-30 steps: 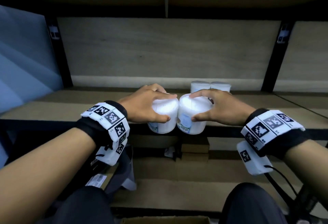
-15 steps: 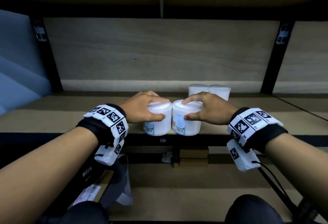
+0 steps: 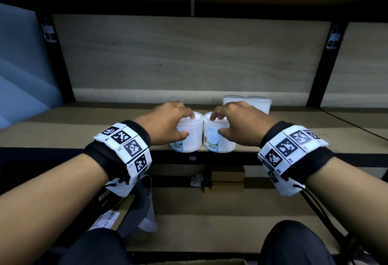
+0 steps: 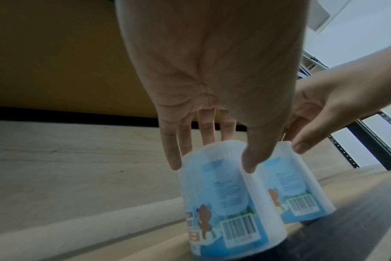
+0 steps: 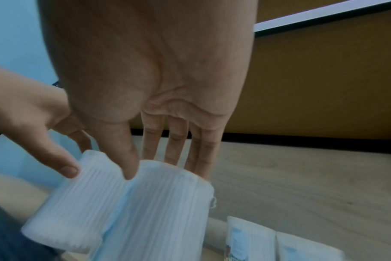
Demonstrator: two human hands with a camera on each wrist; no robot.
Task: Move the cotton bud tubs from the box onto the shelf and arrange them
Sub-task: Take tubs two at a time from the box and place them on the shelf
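Head view: two cotton bud tubs stand side by side, touching, at the front edge of the shelf, centre of the frame. The left hand grasps the left tub from above, thumb on its side; the right hand grasps the right tub likewise. Two more tubs stand behind, right of centre.

Left wrist view: left fingers curl over the labelled left tub.

Right wrist view: right fingers clasp the ribbed right tub; the grip is closed on it.
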